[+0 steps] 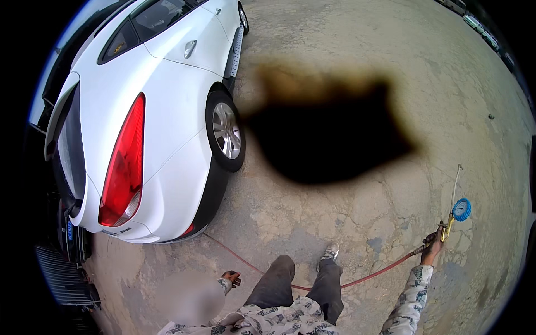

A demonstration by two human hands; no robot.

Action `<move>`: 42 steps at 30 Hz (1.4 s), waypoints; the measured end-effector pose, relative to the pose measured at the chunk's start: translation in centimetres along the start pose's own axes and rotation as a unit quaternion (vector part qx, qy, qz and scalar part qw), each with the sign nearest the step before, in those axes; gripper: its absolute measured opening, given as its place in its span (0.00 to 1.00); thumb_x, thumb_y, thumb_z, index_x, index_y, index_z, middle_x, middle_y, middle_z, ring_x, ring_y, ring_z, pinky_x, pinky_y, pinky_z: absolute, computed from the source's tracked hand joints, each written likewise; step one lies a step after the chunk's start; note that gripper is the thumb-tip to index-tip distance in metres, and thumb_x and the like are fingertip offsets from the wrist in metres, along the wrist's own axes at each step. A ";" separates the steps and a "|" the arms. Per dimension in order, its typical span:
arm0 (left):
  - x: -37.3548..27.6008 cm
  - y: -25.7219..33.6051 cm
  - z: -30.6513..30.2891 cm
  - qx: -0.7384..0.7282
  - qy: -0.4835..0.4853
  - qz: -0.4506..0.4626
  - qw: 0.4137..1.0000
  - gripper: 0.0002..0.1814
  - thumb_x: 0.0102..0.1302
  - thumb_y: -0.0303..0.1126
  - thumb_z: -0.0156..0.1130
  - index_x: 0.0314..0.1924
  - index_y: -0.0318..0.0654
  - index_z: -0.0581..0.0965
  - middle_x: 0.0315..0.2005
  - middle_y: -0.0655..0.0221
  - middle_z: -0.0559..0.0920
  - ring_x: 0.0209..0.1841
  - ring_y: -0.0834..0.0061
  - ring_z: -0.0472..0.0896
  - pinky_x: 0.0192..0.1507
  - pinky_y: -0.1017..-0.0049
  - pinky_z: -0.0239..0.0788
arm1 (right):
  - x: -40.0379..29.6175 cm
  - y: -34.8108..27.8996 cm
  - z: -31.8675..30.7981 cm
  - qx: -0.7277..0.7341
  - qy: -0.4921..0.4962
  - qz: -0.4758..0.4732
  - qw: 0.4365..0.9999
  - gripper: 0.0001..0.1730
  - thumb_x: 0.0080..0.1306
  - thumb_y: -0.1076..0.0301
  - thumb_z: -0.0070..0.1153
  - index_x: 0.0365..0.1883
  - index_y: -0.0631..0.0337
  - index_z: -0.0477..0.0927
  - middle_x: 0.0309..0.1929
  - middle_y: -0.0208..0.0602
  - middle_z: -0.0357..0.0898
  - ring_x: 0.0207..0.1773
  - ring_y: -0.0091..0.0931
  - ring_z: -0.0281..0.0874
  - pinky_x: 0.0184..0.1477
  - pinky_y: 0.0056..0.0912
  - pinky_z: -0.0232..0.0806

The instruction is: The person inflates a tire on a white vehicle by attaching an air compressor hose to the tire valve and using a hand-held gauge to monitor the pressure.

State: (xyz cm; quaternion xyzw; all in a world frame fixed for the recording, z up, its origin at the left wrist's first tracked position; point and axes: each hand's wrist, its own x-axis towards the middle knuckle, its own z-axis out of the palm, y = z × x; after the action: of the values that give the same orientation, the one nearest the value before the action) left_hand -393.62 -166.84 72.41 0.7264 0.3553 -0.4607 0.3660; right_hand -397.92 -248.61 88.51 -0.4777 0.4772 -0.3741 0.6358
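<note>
My right hand (433, 247) grips the yellow-metal handle (447, 231) of a tyre inflator gun, held out to my right. A round pressure gauge (462, 209) in a blue ribbed cover sits on it. From its front a thin metal tube (456, 184) points away from me, bent at the tip. A red air hose (377, 270) joins the handle, passes by my legs and runs to the car's rear bumper. My left hand (231, 278) hangs beside my left leg, fingers curled, with nothing visible in it. The nearest rear wheel (226, 130) is ahead to the left.
A white car (176, 104) with a red tail light (123, 167) stands at the left, its tailgate raised. Cracked concrete ground (368, 209) lies around me. A dark blurred patch covers the middle of the view. Parked vehicles (481, 31) line the far right.
</note>
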 end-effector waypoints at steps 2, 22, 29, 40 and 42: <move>-0.1 1.4 1.2 -0.024 0.028 -0.025 0.999 0.23 0.71 0.50 0.58 0.55 0.41 0.75 0.38 0.63 0.87 0.35 0.66 0.86 0.36 0.64 0.76 | 1.8 3.2 4.9 -0.020 -0.020 0.014 1.000 0.17 0.70 0.53 0.59 0.47 0.55 0.79 0.16 0.20 0.57 0.16 0.17 0.58 0.18 0.26 0.57; 12.5 37.1 -10.6 -0.238 -0.025 -0.112 0.964 0.20 0.71 0.50 0.57 0.50 0.43 0.75 0.35 0.62 0.86 0.34 0.64 0.85 0.35 0.63 0.75 | 6.6 30.4 49.9 -0.560 -0.392 -0.018 0.729 0.26 0.68 0.60 0.59 0.62 0.60 0.75 0.34 0.51 0.82 0.28 0.36 0.80 0.32 0.39 0.72; 10.4 39.4 -13.2 -0.168 -0.045 -0.278 0.945 0.19 0.71 0.48 0.58 0.50 0.42 0.74 0.34 0.59 0.85 0.31 0.61 0.84 0.33 0.60 0.75 | 13.5 31.8 81.7 -0.488 -0.482 -0.164 0.709 0.26 0.72 0.65 0.53 0.67 0.59 0.70 0.58 0.52 0.77 0.56 0.48 0.77 0.55 0.45 0.70; 7.4 50.1 -2.1 -0.344 -0.002 -0.295 0.891 0.24 0.71 0.54 0.56 0.53 0.42 0.74 0.38 0.58 0.86 0.37 0.61 0.86 0.36 0.62 0.76 | 5.9 37.3 94.2 -0.345 -0.717 -0.115 0.595 0.38 0.62 0.75 0.55 0.72 0.46 0.64 0.47 0.51 0.79 0.48 0.48 0.77 0.50 0.50 0.69; 8.0 53.6 1.1 -0.373 0.039 -0.296 0.878 0.28 0.69 0.58 0.56 0.53 0.41 0.74 0.38 0.58 0.86 0.37 0.60 0.86 0.36 0.62 0.76 | 6.1 38.6 94.2 -0.332 -0.769 -0.102 0.537 0.39 0.60 0.76 0.55 0.72 0.46 0.65 0.43 0.51 0.78 0.45 0.48 0.78 0.48 0.50 0.70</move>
State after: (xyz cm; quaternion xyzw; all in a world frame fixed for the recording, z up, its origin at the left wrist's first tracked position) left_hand -345.72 -192.07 75.54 0.4141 0.7136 -0.3517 0.4422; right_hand -304.76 -220.54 58.06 -0.8037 -0.1572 0.2601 0.5116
